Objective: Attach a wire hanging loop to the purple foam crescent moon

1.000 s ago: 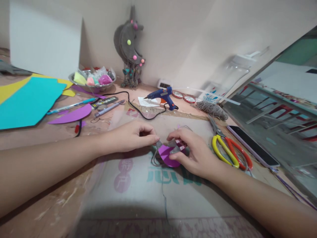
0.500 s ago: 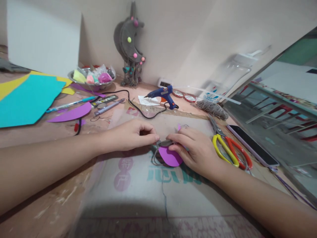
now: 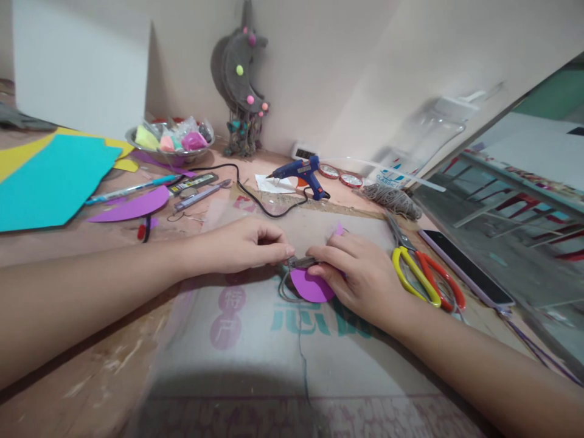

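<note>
Left hand [image 3: 249,246]: thumb and forefinger pinched on gray yarn [image 3: 280,287], apparently steadying its end.
Right hand [image 3: 358,267]: fingers closed around a gray strip [image 3: 303,263], likely keeping it against the purple paper [image 3: 312,288] at mid-frame.
Cardboard [image 3: 228,377]: lower middle, beneath both hands, probably shielding the table [image 3: 107,353].
Glue gun [image 3: 298,170]: upper middle, nozzle over white paper [image 3: 274,186], likely for drips.
Scissors [image 3: 408,243]: right of centre, handles toward the person, seemingly within easy reach.

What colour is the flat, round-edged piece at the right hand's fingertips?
The flat, round-edged, paper-like piece is bright purple, seen best in the head view.
</note>
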Available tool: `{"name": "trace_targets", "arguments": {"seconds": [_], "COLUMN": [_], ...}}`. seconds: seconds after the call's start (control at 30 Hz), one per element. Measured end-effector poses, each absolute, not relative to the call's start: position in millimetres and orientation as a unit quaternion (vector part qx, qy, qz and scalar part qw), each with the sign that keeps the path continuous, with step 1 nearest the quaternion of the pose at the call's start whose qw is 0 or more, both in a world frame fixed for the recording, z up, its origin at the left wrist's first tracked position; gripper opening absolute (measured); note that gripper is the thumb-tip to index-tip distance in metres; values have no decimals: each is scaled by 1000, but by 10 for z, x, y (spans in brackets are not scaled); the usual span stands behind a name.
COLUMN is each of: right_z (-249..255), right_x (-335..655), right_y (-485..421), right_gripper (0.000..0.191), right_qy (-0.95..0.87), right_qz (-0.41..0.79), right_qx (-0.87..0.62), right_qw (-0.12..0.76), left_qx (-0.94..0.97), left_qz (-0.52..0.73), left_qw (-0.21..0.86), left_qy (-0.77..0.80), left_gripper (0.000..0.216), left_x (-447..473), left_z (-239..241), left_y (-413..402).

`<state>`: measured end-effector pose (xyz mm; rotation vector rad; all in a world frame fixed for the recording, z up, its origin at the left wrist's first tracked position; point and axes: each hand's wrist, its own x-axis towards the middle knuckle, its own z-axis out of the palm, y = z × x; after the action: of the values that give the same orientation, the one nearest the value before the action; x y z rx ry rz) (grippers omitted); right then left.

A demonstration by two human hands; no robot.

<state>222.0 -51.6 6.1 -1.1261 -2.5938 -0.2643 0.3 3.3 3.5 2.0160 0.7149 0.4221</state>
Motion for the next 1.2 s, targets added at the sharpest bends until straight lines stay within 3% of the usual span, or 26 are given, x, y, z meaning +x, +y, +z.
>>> {"name": "trace_targets", "arguments": {"seconds": [0.7,1.2], "right_z": [54,94], "right_x": [2236,2174], "right_y": [-531,-557], "right_gripper": [28,24], "right_qy": [-898,-903], "right_qz": [-91,-199], "right_qx": [-386,-356], "right_qw": [192,136], "left_qx": [830,826], "left_qz": [185,171], "left_qw": [444,450], "left_qy": [284,294], "left_gripper": [24,27], "left_x": [7,13], "left_z": [30,6], "left_y": [28,35]}}
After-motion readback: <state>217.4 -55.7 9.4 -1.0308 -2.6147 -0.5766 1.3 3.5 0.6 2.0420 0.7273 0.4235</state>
